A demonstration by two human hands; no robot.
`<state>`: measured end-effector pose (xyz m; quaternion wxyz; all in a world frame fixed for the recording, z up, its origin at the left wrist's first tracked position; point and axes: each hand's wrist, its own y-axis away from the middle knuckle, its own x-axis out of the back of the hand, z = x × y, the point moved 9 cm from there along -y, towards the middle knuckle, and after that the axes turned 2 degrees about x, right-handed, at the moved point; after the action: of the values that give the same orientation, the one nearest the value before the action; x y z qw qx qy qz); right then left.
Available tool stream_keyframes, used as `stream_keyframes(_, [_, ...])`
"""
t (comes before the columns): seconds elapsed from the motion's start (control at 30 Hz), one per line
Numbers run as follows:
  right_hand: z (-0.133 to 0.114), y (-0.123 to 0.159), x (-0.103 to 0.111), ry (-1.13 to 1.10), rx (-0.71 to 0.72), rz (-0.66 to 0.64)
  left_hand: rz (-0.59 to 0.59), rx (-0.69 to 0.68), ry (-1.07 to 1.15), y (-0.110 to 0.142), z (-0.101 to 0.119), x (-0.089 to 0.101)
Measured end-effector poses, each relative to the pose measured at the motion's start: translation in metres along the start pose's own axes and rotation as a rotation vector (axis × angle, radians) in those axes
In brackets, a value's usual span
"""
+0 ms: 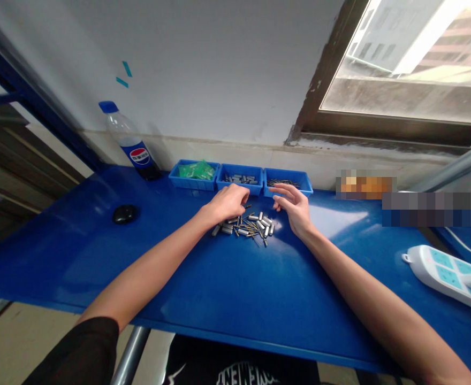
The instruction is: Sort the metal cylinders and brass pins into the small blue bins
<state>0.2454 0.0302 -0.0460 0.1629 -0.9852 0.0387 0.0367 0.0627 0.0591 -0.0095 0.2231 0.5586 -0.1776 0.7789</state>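
On the blue tabletop lies a loose pile of short silvery metal cylinders (266, 220) and thin brass-coloured pins (251, 230). My left hand (229, 203) is over the pile's left back edge with its fingers curled in; whatever they may hold is hidden. To the right of the pile my right hand (295, 208) is raised, thumb and fingers apart, with nothing visible between them. Its fingertips are in front of the right blue bin (305, 187), which contains thin pins. Silvery cylinders lie in the middle blue bin (239, 187), behind my left hand.
A left blue bin (193, 183) holds a green plastic bag (197, 170). Beside it stands a cola bottle (139, 155) against the wall. A black mouse (124, 214) lies at left. A white power strip (452, 275) is at the right, below a blurred-out area.
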Motion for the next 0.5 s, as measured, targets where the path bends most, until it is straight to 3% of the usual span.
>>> stream_keyframes(0.3, [0.004, 0.000, -0.007, 0.031, -0.048, -0.073, 0.239, -0.217, 0.418, -0.004, 0.014, 0.028])
stream_keyframes(0.5, [0.000, 0.004, -0.019, 0.030, -0.087, -0.195, 0.252, -0.264, 0.513, -0.001, 0.025, 0.028])
